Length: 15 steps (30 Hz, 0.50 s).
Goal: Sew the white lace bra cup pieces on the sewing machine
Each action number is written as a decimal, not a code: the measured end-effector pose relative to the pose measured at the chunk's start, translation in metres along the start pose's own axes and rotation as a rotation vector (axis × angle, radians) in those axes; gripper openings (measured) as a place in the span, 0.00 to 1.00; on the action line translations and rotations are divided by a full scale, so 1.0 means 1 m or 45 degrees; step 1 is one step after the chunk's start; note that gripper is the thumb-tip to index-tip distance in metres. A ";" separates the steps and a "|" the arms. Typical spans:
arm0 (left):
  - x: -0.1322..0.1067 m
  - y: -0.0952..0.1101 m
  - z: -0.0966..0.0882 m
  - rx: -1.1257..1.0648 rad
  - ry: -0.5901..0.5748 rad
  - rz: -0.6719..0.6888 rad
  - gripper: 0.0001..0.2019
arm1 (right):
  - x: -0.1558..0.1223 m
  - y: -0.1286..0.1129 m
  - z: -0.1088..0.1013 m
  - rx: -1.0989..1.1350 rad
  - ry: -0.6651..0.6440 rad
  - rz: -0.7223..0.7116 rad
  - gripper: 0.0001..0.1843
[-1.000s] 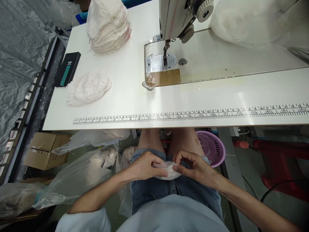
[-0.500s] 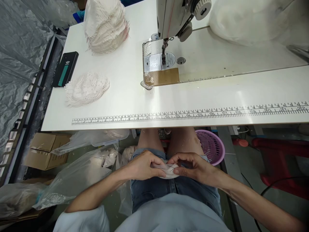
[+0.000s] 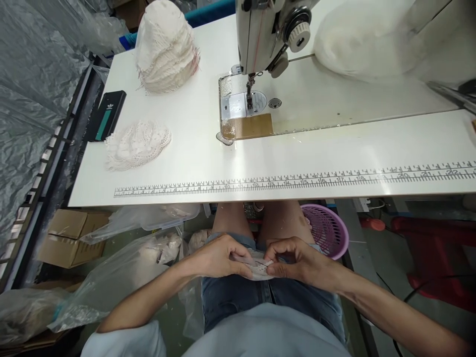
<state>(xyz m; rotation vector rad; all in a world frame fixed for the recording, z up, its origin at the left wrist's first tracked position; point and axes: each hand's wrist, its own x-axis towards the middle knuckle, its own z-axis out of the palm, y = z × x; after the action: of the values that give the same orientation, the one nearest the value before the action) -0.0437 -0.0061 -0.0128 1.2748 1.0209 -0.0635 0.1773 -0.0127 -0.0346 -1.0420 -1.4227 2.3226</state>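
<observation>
Over my lap, a small piece of white lace fabric (image 3: pixel 257 265) is stretched between both hands. My left hand (image 3: pixel 226 258) is closed on its left end, thumb toward me. My right hand (image 3: pixel 293 258) pinches its right end between thumb and fingertips. Part of the fabric is hidden by the fingers. On the table beyond, a flat white lace piece (image 3: pixel 137 145) lies at the left. Behind it stands a tall stack of cream lace pieces (image 3: pixel 165 49) with frayed edges. The sewing machine's presser foot (image 3: pixel 249 99) is over the needle plate, with no fabric under it.
A black case with a green stripe (image 3: pixel 107 116) lies at the table's left edge. A ruler scale (image 3: pixel 290 181) runs along the front edge. Scissors (image 3: pixel 451 95) and a white plastic bag (image 3: pixel 364 44) are at right. Below are a purple basket (image 3: pixel 327 230), cardboard box (image 3: pixel 74 235) and plastic bags (image 3: pixel 122 272).
My view has shifted slightly, so the table sits a little lower in the picture. Both hands keep hold of the lace fabric, whose folds look more spread between them.
</observation>
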 end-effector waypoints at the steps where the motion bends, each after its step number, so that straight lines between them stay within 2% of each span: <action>1: 0.000 0.001 0.000 -0.025 -0.004 0.007 0.13 | 0.000 -0.001 0.000 0.004 0.003 -0.006 0.19; 6: 0.002 0.009 0.000 0.014 -0.010 0.055 0.19 | 0.001 -0.005 -0.002 -0.042 0.001 -0.034 0.17; 11: 0.007 0.015 0.005 0.023 0.110 0.073 0.16 | -0.001 -0.007 -0.003 -0.136 0.050 -0.056 0.18; 15: 0.007 0.015 0.008 0.017 0.126 0.077 0.17 | -0.001 -0.004 -0.005 -0.116 0.026 -0.046 0.19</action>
<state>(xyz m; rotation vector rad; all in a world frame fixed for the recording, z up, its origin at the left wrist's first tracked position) -0.0268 -0.0044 -0.0067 1.3308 1.0671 0.0392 0.1808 -0.0079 -0.0315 -1.0525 -1.5391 2.2345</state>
